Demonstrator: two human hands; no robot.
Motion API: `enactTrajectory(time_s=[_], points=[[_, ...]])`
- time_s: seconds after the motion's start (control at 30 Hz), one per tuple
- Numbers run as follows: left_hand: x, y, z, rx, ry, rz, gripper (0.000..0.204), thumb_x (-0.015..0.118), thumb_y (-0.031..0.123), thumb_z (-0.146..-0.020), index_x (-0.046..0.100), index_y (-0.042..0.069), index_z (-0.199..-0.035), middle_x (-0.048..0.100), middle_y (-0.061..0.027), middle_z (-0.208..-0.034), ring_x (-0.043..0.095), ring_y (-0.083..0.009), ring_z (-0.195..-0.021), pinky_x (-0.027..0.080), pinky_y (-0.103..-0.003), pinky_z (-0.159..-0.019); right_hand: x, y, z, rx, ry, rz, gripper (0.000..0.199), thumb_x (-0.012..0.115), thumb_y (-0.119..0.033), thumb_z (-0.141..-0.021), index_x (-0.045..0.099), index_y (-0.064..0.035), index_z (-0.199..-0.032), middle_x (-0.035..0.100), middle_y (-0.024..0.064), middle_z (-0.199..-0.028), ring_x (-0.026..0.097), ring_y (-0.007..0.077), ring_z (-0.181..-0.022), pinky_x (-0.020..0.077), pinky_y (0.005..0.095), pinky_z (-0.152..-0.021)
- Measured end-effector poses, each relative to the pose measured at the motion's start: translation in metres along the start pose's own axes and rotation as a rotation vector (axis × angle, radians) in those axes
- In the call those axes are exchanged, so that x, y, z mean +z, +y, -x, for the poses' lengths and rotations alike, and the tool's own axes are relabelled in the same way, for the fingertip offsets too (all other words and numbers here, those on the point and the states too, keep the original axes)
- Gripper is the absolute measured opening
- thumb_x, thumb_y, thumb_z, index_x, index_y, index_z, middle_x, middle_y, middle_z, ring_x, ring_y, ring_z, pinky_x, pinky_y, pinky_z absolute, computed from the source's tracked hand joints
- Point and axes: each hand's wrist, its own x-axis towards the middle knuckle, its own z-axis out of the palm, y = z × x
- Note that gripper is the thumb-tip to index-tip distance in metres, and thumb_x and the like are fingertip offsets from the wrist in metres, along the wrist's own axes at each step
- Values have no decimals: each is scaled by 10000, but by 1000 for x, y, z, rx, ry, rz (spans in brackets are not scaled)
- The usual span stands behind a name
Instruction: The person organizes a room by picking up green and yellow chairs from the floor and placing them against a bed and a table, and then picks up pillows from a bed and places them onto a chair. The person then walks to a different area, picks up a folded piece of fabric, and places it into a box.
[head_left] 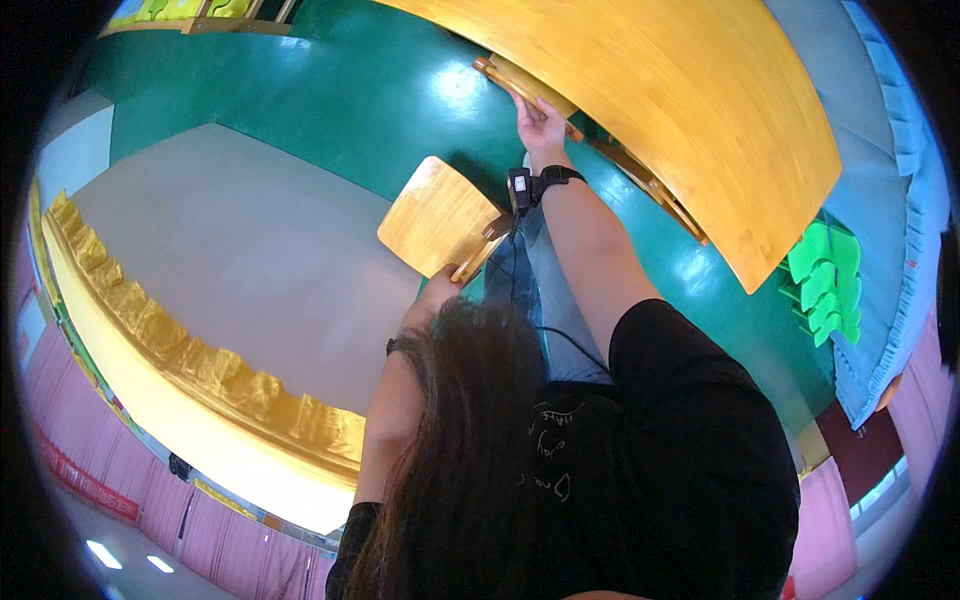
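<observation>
A small wooden chair [432,216] with a pale yellow seat is at my left side. My left hand [440,292] is closed on the end of its backrest; my hair hides part of that arm. Farther ahead, my right arm reaches out to a second wooden chair [496,76], pushed partly beneath the large yellow wooden table [660,90]. My right hand [540,124] is at this chair's back rail, its fingers bent against the wood. The tabletop covers most of the second chair's seat.
Another chair back [655,190] shows under the table edge. Bright green leaf-shaped pieces [828,280] stand by the table's right corner, beside a blue cloth-covered surface [850,130]. A grey surface [250,230] with gold ruffled trim lies left. The floor [340,90] is green.
</observation>
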Motion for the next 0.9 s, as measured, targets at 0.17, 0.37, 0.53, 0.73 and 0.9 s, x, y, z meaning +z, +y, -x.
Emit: enactTrajectory(time_s=[0.17,0.37,0.53,0.73,0.9], points=[[-6,15,4,34,-37,-33,328,481,192,-787,505,31,-1072,570,-211,-972,544,-330,-924,425,-363,-796,-10,-47,6,-93,67,-10,299,453,127,-729,427,73,-1022,480,203,-1076,459,401,-1037,419,532,-882],[-9,27,15,39,-44,-78,311,474,204,-805,513,26,-1057,569,-214,-971,543,-331,-926,423,-362,-800,-35,-84,29,-202,-68,172,317,426,33,-808,345,142,-1095,389,331,-1154,342,475,-1123,453,423,-880],[-7,27,4,43,-44,-135,306,479,201,-801,525,21,-1044,563,-223,-987,537,-333,-950,420,-363,-809,-31,-103,36,-256,-66,197,317,434,20,-809,367,114,-1105,408,289,-1162,335,478,-1127,420,445,-913],[-20,40,5,14,-96,-197,335,484,165,-756,524,10,-1051,560,-231,-998,534,-336,-962,417,-366,-813,-11,-99,49,-231,-13,229,311,429,75,-767,415,63,-1077,448,177,-1142,383,391,-1114,362,487,-948],[-55,70,29,50,-124,-275,351,460,124,-722,527,-8,-1040,559,-238,-1001,531,-347,-962,414,-371,-818,18,-103,83,-3,295,671,407,442,-26,-792,322,33,-1176,377,174,-1236,360,357,-1163,322,475,-962]])
